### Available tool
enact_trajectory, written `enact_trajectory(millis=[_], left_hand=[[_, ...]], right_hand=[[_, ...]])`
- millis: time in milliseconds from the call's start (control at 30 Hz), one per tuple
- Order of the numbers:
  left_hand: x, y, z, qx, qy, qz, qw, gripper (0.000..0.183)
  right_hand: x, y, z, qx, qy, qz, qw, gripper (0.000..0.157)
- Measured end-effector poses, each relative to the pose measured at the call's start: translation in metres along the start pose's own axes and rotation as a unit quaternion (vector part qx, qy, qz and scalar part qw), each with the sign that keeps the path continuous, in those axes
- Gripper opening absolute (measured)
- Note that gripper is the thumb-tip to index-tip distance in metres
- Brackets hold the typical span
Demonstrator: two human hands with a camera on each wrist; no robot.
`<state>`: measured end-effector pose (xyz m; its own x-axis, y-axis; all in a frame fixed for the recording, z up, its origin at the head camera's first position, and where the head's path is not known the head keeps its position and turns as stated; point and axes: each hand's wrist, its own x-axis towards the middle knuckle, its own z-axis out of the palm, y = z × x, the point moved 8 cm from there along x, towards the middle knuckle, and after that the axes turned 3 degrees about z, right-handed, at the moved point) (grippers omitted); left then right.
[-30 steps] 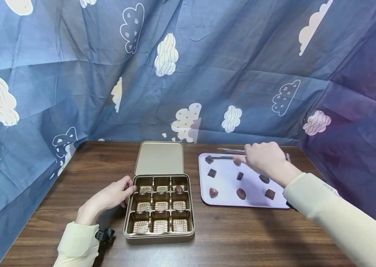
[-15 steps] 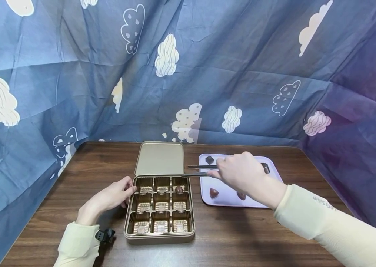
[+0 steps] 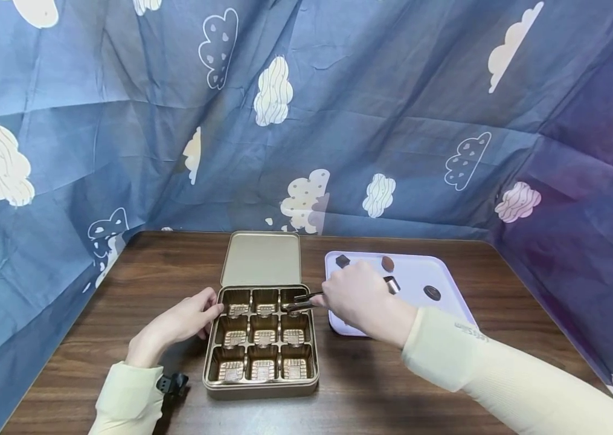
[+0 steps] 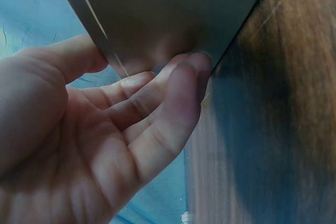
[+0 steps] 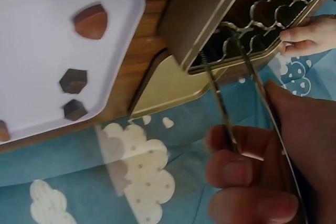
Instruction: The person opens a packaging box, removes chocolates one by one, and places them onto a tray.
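Note:
A gold tin [image 3: 259,391] with a nine-part insert stands on the wooden table, its lid [image 3: 261,258] hinged open behind it. My left hand [image 3: 189,317] holds the tin's left side, thumb at the rim and curled fingers on the wall [image 4: 157,19]. In my right hand [image 3: 363,302] is a pair of metal tweezers [image 5: 261,90]. Their tips reach into the far right compartment, where they cover the chocolate; whether they pinch it I cannot tell. The right wrist view shows the two tweezer arms standing apart.
To the right of the tin lies a lilac tray [image 3: 455,287] with several chocolates, such as a dark oval one [image 3: 432,293] and a brown one [image 3: 388,263]. My right hand and forearm hide part of it. A blue cloud-print cloth [image 3: 393,121] hangs behind the table.
My right hand has swung left from above the tray to the tin, bringing the tweezer tips down into its far right compartment. The left hand keeps its place.

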<state>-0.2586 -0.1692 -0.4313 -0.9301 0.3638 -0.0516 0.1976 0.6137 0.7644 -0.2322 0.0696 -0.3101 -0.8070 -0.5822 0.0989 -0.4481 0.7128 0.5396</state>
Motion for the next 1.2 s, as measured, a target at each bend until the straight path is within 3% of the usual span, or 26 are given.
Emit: enact_trajectory(millis=[300,467,600,700,900,1200], left_hand=[[0.000,0.000,-0.001,0.002,0.003,0.001,1.0000,0.014],[0.000,-0.001,-0.001,0.005,0.005,0.001,1.0000,0.014],[0.000,0.000,-0.001,0.006,0.003,0.002,1.0000,0.014],[0.000,-0.001,-0.001,0.007,0.001,0.001,1.0000,0.014],[0.001,0.000,-0.003,0.010,0.003,0.002,0.9999,0.015],[0.001,0.001,-0.002,0.012,0.002,0.006,0.9999,0.016]], right_hand=[[0.026,-0.023,-0.005,-0.038,-0.126,0.040,0.991,0.053],[0.038,-0.034,-0.008,-0.073,-0.155,0.050,0.984,0.054],[0.042,-0.039,-0.004,-0.071,-0.170,0.037,0.982,0.037],[0.044,-0.039,-0.001,-0.060,-0.170,0.034,0.983,0.033],[0.041,-0.029,-0.003,-0.045,-0.139,0.038,0.989,0.049],[0.029,-0.007,-0.018,-0.043,-0.083,0.020,0.995,0.043]])
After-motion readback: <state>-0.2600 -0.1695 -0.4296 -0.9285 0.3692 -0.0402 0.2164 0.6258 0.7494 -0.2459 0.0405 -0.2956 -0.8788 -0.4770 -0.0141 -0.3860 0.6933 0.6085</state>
